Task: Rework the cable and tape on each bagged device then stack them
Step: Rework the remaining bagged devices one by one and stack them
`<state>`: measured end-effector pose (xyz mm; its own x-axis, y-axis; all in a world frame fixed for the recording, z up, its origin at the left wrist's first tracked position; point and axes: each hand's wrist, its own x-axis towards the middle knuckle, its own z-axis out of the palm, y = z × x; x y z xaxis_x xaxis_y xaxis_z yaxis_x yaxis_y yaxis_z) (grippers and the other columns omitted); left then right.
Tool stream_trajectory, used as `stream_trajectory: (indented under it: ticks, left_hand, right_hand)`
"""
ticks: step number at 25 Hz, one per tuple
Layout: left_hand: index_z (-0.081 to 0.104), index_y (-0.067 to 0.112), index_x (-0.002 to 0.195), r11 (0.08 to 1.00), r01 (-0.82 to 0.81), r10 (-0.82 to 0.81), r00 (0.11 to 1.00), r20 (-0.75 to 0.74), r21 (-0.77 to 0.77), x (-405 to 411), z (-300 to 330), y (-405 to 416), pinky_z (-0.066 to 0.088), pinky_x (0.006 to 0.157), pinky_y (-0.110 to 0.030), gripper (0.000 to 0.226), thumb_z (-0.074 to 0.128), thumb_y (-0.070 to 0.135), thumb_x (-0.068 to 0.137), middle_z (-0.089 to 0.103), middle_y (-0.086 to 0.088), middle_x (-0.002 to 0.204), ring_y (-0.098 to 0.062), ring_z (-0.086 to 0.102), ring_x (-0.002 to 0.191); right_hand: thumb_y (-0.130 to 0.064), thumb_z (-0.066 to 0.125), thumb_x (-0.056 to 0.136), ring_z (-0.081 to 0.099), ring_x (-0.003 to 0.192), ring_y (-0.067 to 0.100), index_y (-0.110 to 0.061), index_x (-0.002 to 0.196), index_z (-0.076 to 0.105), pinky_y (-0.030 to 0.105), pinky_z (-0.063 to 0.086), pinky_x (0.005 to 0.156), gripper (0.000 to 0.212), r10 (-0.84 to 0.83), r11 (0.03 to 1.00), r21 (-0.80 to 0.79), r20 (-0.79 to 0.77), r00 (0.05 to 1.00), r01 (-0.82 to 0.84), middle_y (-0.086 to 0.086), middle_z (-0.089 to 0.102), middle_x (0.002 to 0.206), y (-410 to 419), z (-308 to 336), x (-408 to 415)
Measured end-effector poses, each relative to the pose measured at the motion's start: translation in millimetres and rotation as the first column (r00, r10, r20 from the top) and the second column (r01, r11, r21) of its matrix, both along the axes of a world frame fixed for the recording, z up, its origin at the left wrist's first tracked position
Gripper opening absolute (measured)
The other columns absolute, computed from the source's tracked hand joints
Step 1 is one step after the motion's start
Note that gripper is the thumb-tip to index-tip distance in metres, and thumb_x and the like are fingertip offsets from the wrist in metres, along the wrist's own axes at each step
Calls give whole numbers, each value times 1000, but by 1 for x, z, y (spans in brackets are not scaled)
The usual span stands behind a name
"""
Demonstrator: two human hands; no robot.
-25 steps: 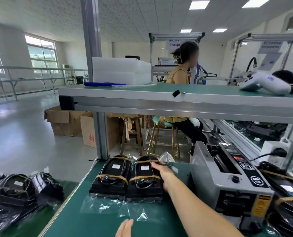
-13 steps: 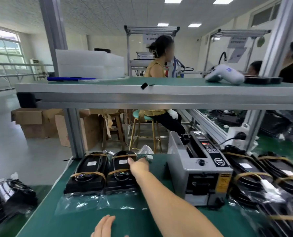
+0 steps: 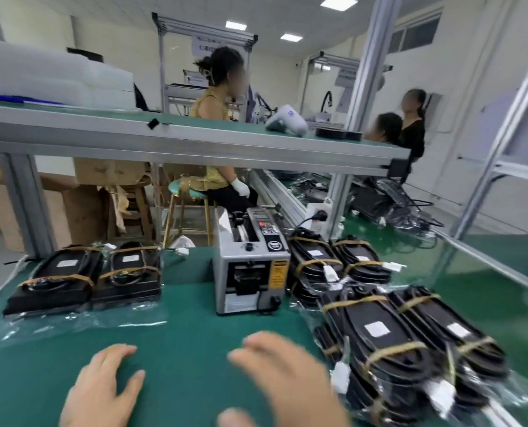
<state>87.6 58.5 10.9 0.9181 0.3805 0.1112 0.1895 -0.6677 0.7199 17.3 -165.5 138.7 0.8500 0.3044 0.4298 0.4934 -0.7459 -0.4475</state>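
Two black bagged devices [image 3: 90, 277] lie side by side at the far left of the green bench [image 3: 182, 337], each bound with brown tape over a coiled cable. At the right sits a pile of several more bagged devices [image 3: 407, 337], also taped, with white connectors sticking out. My left hand [image 3: 102, 386] hovers low over the bench near the front edge, fingers apart and holding nothing. My right hand [image 3: 287, 380] is blurred beside it, fingers spread, just left of the right-hand pile and not touching it.
A grey tape dispenser machine [image 3: 250, 263] stands mid-bench between the two groups. An aluminium shelf [image 3: 194, 143] crosses overhead, carrying a white handheld device [image 3: 285, 121] and white foam sheets [image 3: 53, 78]. A seated person [image 3: 222, 134] and two others are behind it.
My right hand has let go of the left stack and pulled back to the front edge. The view has swung right, bringing the right-hand pile into sight. My left hand has come further into view.
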Motion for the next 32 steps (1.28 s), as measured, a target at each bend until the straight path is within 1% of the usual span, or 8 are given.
stream_trajectory:
  ticks: [2, 5, 7, 13, 20, 26, 29, 32]
  left_hand:
    - [66, 27, 96, 988, 109, -96, 989, 113, -110, -4, 9, -38, 46, 85, -32, 36, 78, 3, 72, 65, 5, 107, -18, 62, 92]
    - [64, 36, 89, 864, 347, -304, 937, 171, -365, -4, 32, -120, 42, 73, -8, 26, 74, 13, 80, 67, 8, 94, 3, 59, 81]
    - [64, 30, 99, 750, 416, -425, 899, 108, -514, 7, 48, -169, 46, 79, -19, 16, 69, 25, 85, 66, 7, 104, -5, 60, 88]
    - [50, 16, 129, 536, 161, -591, 772, -232, -829, 53, 70, -254, 49, 65, -28, 72, 72, 55, 73, 58, -4, 114, -20, 58, 91]
    - [60, -5, 97, 445, 8, -441, 872, -212, -896, 53, 68, -261, 55, 52, -33, 41, 79, 8, 63, 69, -21, 79, -27, 64, 54]
    - [75, 2, 89, 83, 49, -371, 929, 15, -995, 4, 74, -202, 57, 79, -44, 34, 77, 15, 57, 73, -18, 93, -32, 68, 77]
    - [76, -2, 88, -242, 72, -260, 956, 136, -968, -21, 73, -179, 60, 60, -42, 37, 72, 11, 54, 72, -22, 96, -30, 72, 71]
    - [69, -3, 103, -298, 24, -209, 974, 90, -954, -36, 69, -147, 60, 58, -41, 42, 64, 18, 68, 71, -23, 99, -31, 72, 71]
  right_hand:
    - [-36, 68, 75, 53, 101, -2, -28, 96, 73, 7, 37, 89, 23, -227, 973, 89, 233, 946, 212, -16, 63, 107, -75, 8, 5]
    - [-34, 60, 89, 44, 115, 4, -26, 118, 63, 15, 30, 88, 30, -527, 848, -52, 34, 849, 528, -15, 53, 124, -158, 20, 22]
    - [-33, 54, 94, 47, 119, 14, -20, 123, 59, 24, 36, 91, 33, -590, 796, -212, -62, 805, 567, -6, 53, 130, -184, 6, 47]
    - [-40, 51, 93, 45, 125, 20, -18, 133, 51, 29, 38, 101, 46, -556, 816, -323, -205, 806, 480, -1, 49, 137, -189, -44, 77]
    - [-47, 58, 89, 43, 115, 3, -28, 133, 49, 20, 34, 94, 49, -437, 896, -27, -235, 868, 443, -17, 45, 131, -190, -43, 61]
    - [-73, 81, 32, 49, 110, -17, -50, 140, 19, 16, 44, 91, 127, -162, 637, 670, -366, 916, 380, -44, 46, 120, -137, -19, 20]
    - [-24, 91, 37, 68, 96, 3, -25, 127, 47, 20, 55, 75, 100, 211, 498, 851, -305, 928, 167, -15, 71, 106, -80, -40, 27]
    - [-8, 84, 52, 72, 87, 14, -18, 104, 65, 23, 55, 70, 56, 285, 535, 840, -279, 917, 89, 1, 76, 92, -41, -41, 43]
